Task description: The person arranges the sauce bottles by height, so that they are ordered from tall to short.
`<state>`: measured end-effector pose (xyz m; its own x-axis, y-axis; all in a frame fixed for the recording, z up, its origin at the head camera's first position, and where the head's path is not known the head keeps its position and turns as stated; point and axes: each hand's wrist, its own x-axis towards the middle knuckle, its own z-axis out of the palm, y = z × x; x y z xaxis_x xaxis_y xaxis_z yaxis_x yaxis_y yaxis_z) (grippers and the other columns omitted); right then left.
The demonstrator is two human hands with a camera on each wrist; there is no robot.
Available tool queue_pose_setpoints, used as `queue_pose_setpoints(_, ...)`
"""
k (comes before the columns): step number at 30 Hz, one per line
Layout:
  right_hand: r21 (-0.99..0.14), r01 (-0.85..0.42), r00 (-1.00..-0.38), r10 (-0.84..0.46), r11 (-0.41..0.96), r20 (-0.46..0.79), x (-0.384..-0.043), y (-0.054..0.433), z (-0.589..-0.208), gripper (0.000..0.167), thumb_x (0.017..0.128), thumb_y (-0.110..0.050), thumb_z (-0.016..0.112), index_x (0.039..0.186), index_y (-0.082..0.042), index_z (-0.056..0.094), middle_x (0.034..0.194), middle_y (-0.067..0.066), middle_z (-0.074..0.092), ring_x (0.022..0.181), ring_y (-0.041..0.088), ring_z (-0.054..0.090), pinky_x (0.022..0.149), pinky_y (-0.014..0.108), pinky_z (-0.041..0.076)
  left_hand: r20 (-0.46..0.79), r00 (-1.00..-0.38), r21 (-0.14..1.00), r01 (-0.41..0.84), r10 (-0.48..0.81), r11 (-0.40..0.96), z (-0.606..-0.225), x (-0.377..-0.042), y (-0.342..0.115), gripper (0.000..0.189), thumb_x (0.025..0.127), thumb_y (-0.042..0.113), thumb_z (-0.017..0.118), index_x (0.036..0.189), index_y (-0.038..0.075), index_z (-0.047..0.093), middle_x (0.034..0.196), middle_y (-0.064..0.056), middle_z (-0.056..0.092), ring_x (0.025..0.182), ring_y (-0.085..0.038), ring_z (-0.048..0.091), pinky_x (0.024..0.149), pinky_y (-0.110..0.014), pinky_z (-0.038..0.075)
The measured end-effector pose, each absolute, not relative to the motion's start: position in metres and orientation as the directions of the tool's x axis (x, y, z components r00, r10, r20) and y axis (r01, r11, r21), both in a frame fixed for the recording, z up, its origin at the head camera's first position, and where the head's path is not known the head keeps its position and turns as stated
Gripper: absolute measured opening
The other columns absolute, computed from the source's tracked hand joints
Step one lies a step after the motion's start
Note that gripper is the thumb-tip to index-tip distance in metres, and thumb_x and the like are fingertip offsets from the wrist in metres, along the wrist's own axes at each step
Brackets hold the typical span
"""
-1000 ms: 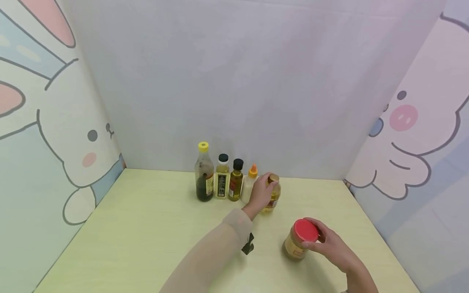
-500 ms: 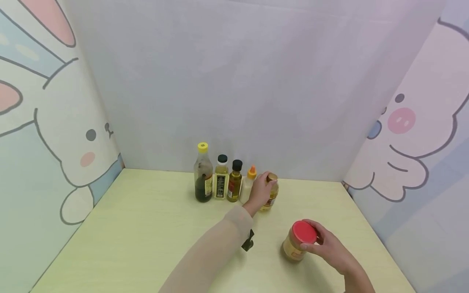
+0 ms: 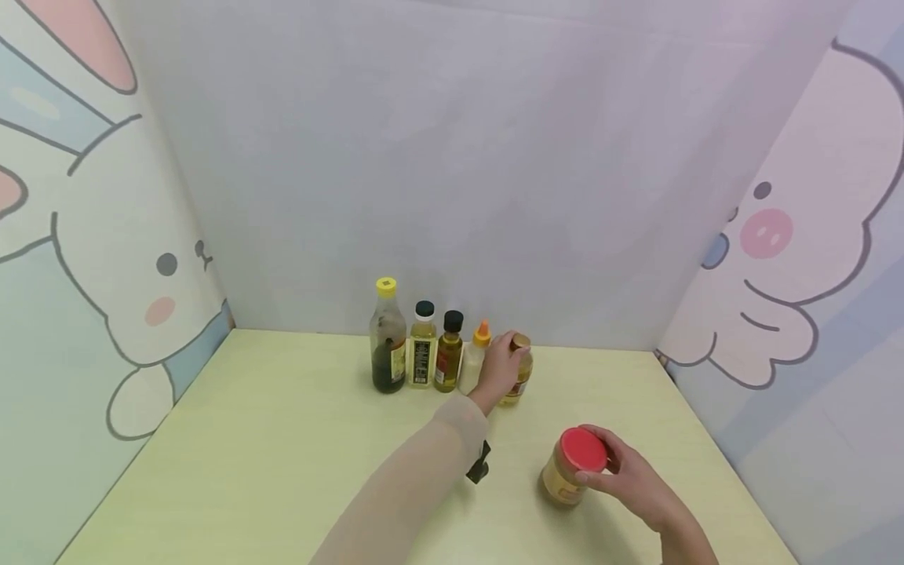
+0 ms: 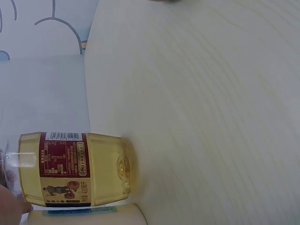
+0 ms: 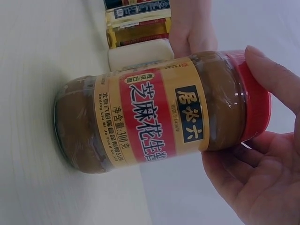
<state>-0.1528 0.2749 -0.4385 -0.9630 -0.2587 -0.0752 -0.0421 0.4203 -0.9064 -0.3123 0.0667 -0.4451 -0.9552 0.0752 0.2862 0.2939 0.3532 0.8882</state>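
Note:
In the head view my left hand [image 3: 498,369] grips a small oil bottle [image 3: 521,377] by the neck, near its gold cap. The bottle stands upright at the right end of a row of bottles. Its maroon label [image 4: 65,164] shows in the left wrist view, beside a white squeeze bottle [image 4: 93,216]. Nearer the front, my right hand [image 3: 636,482] holds a sesame peanut butter jar [image 3: 561,477] around its red lid, thumb on one side and fingers on the other. In the right wrist view the brown jar [image 5: 145,117] has its base at the tabletop.
Left of the oil bottle stand the orange-tipped squeeze bottle [image 3: 471,369], two black-capped oil bottles [image 3: 448,365] and a yellow-capped dark sauce bottle [image 3: 388,353]. A pale back wall [image 3: 438,173] rises behind the yellow-green table [image 3: 282,439]. Cartoon-printed walls flank both sides.
The oil bottle in my left hand has edged slightly back toward the wall. The jar and my right hand stay nearly in place; the head view has shifted a little.

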Motion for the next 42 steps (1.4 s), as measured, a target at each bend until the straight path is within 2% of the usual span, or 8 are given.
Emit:
queue_pose_setpoints(7, -0.905, -0.051, -0.96, -0.271, 0.422, -0.072, -0.1531, 0.2748, -0.4399, 0.074, 0.085, -0.014, 0.077, 0.142, 0.007, 0.035, 0.137, 0.026, 0.045, 0.126, 0.046, 0.043, 0.089, 0.035, 0.052, 0.275, -0.958, 0.88, 0.285, 0.081, 0.38, -0.4469, -0.3135, 0.0673, 0.025, 0.1, 0.023, 0.057, 0.119, 0.007, 0.062, 0.107, -0.006, 0.059, 0.103, -0.022, 0.058, 0.089, -0.036, 0.05)
queue_pose_setpoints(17, -0.905, -0.044, -0.969, -0.238, 0.423, -0.063, -0.1523, 0.2744, -0.4408, 0.072, 0.084, -0.012, 0.078, 0.142, 0.004, 0.039, 0.137, 0.023, 0.046, 0.124, 0.041, 0.046, 0.086, 0.023, 0.049, 0.236, -0.966, 0.884, 0.257, 0.102, 0.391, -0.444, -0.3173, 0.0664, 0.025, 0.101, 0.022, 0.055, 0.12, 0.007, 0.06, 0.109, -0.005, 0.058, 0.103, -0.02, 0.058, 0.089, -0.033, 0.05)
queue_pose_setpoints(23, -0.921, -0.041, -0.97, -0.236, 0.388, -0.056, -0.1515, 0.2731, -0.4423, 0.073, 0.084, -0.01, 0.077, 0.144, 0.003, 0.037, 0.138, 0.024, 0.044, 0.124, 0.041, 0.045, 0.086, 0.024, 0.049, 0.19, -0.974, 0.899, 0.223, 0.124, 0.376, -0.4403, -0.3173, 0.0623, 0.026, 0.102, 0.021, 0.054, 0.123, 0.007, 0.059, 0.111, -0.005, 0.056, 0.105, -0.021, 0.057, 0.091, -0.035, 0.05)
queue_pose_setpoints(26, -0.922, -0.044, -0.971, -0.233, 0.384, -0.051, -0.1512, 0.2729, -0.4423, 0.075, 0.084, -0.01, 0.077, 0.145, 0.003, 0.035, 0.139, 0.024, 0.043, 0.123, 0.036, 0.046, 0.087, 0.023, 0.048, 0.179, -0.975, 0.9, 0.216, 0.13, 0.378, -0.4406, -0.3187, 0.0616, 0.026, 0.102, 0.022, 0.054, 0.123, 0.007, 0.059, 0.11, -0.004, 0.056, 0.104, -0.02, 0.058, 0.091, -0.035, 0.05)
queue_pose_setpoints(31, -0.93, -0.04, -0.973, -0.225, 0.364, -0.046, -0.1507, 0.2732, -0.4431, 0.073, 0.083, -0.008, 0.078, 0.143, 0.004, 0.037, 0.136, 0.023, 0.047, 0.115, 0.018, 0.053, 0.087, 0.024, 0.049, 0.195, -0.972, 0.894, 0.231, 0.13, 0.385, -0.4401, -0.3192, 0.0618, 0.026, 0.102, 0.023, 0.054, 0.122, 0.008, 0.059, 0.111, -0.004, 0.057, 0.105, -0.02, 0.058, 0.092, -0.035, 0.05)
queue_pose_setpoints(34, -0.94, -0.027, -0.978, -0.205, 0.341, -0.047, -0.1512, 0.2723, -0.444, 0.071, 0.081, -0.006, 0.078, 0.14, 0.005, 0.04, 0.133, 0.023, 0.05, 0.108, 0.014, 0.056, 0.086, 0.027, 0.051, 0.206, -0.971, 0.893, 0.238, 0.123, 0.382, -0.4404, -0.3189, 0.0615, 0.026, 0.102, 0.023, 0.054, 0.123, 0.008, 0.059, 0.112, -0.004, 0.058, 0.106, -0.021, 0.058, 0.093, -0.037, 0.049)
queue_pose_setpoints(42, -0.944, 0.029, -0.992, -0.107, 0.327, -0.068, -0.1495, 0.2669, -0.4438, 0.073, 0.076, -0.003, 0.082, 0.139, 0.007, 0.046, 0.129, 0.022, 0.055, 0.105, 0.021, 0.059, 0.081, 0.029, 0.054, 0.214, -0.97, 0.895, 0.242, 0.117, 0.374, -0.4429, -0.3176, 0.0615, 0.028, 0.102, 0.024, 0.053, 0.125, 0.009, 0.059, 0.113, -0.004, 0.057, 0.108, -0.021, 0.057, 0.093, -0.036, 0.049)
